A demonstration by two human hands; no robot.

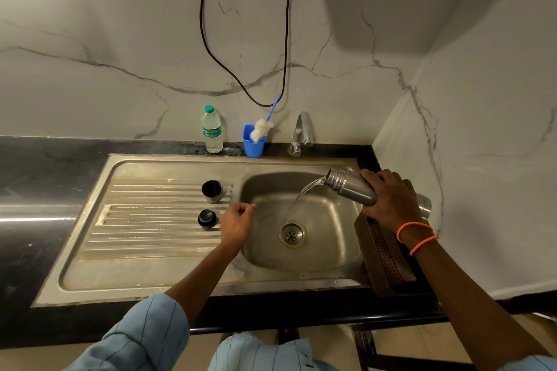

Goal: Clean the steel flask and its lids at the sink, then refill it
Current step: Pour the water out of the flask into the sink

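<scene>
Now | right hand [388, 196] grips flask [352, 187] | left hand [238, 224] loose, beside lids [207, 218]

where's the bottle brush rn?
In the head view, the bottle brush stands bristles-up in the blue cup on the counter behind the sink, between the plastic water bottle on its left and the tap on its right.

You wear a light blue shirt [144, 337] with thin dark stripes, its left sleeve [159, 319] pushed up past the forearm. Two orange bands [417, 235] circle your right wrist.
</scene>
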